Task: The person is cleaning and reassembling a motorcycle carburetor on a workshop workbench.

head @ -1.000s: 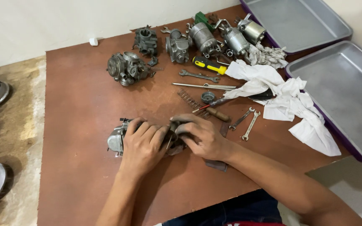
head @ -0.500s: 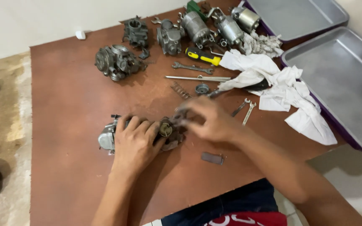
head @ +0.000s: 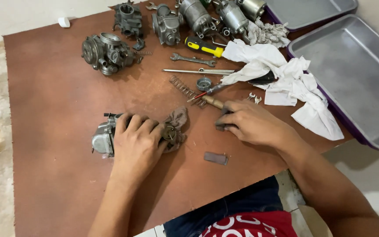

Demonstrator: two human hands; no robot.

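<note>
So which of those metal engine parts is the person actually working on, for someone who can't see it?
On the brown table, look at the near-left area, away from the row of grey carburettor-like parts along the far edge. It is the lone grey metal part under the left hand, the only one lying against a dirty cloth.

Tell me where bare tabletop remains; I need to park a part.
Bare: the wide left stretch of the table between the far carburetor and the left hand, and the near edge past the small flat plate. Crowded: the far right, around tools and white rags.
</note>
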